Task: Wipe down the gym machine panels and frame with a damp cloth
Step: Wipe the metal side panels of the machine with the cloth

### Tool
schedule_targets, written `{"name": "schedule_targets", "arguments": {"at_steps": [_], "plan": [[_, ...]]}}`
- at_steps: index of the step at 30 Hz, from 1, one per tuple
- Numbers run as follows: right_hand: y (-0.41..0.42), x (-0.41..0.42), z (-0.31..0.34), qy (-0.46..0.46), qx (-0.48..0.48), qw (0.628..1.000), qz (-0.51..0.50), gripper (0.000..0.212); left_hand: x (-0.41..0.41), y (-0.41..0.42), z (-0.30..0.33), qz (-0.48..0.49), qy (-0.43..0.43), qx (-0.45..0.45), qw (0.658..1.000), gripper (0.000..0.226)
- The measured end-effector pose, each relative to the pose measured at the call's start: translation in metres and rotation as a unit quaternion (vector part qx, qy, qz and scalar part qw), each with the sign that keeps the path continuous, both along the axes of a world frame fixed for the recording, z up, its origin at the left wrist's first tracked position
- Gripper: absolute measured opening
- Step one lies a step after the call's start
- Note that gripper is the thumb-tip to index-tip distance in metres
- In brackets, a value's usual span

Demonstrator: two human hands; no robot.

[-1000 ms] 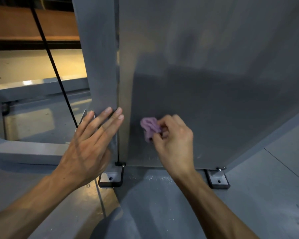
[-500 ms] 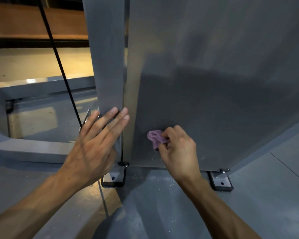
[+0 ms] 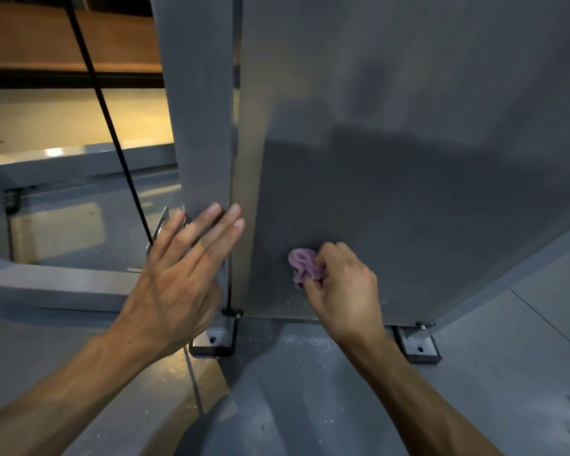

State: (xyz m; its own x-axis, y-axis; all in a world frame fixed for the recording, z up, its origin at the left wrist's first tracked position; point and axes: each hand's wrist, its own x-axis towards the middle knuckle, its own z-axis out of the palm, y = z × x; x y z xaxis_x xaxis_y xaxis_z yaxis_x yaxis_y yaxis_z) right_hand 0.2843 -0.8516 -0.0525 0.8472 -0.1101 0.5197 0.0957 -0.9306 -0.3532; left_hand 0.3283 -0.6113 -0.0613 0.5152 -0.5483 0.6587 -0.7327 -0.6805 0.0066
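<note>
**Wiping low on the gray panel**

The right hand [image 3: 346, 287] is curled around a small purple cloth [image 3: 305, 267]. The cloth is bunched up in a ball. The hand presses it flat against the big gray panel [image 3: 408, 159], down low, near the bottom edge and closer to the panel's left edge than its right.

The left hand [image 3: 181, 278] is flat, with its fingers straight and a little spread. It holds nothing. The palm and fingers lie on the gray post [image 3: 195, 110] that stands just left of the panel. The fingertips reach the post's right edge, where a thin dark gap runs between post and panel.

The two hands are near each other but apart. A strip of bare panel lies between them.

Under the panel are two black feet. The left foot [image 3: 214, 342] sits below the left hand, and the right foot [image 3: 418, 348] sits past the right wrist. Each has a small hole in it. The panel's bottom edge stops just above the gray floor [image 3: 310, 406]. Small pale specks lie on the floor under that edge.

A thin black cable [image 3: 112, 126] runs at a slant down the left side, behind the left hand. Behind it is a low gray frame [image 3: 63, 284] with a rounded corner.

Above the cloth, and off to its right, the panel is wide and bare, with a dark shadow across it.
</note>
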Motion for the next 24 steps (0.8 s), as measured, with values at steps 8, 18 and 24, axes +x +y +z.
{"name": "schedule_targets", "arguments": {"at_steps": [8, 18, 24], "plan": [[0.033, 0.014, 0.060, -0.128, 0.074, 0.989, 0.023, 0.027, -0.001, -0.002, -0.001, -0.001, 0.006, -0.001, 1.000, 0.074], [-0.001, 0.001, -0.012, -0.016, -0.017, 1.000, -0.011, 0.058, 0.001, -0.002, -0.003, 0.001, -0.009, -0.006, 1.000, 0.074], [0.031, 0.012, 0.043, -0.110, 0.045, 0.993, 0.010, 0.040, 0.001, -0.005, -0.005, 0.006, -0.002, -0.002, 1.000, 0.078]]}}
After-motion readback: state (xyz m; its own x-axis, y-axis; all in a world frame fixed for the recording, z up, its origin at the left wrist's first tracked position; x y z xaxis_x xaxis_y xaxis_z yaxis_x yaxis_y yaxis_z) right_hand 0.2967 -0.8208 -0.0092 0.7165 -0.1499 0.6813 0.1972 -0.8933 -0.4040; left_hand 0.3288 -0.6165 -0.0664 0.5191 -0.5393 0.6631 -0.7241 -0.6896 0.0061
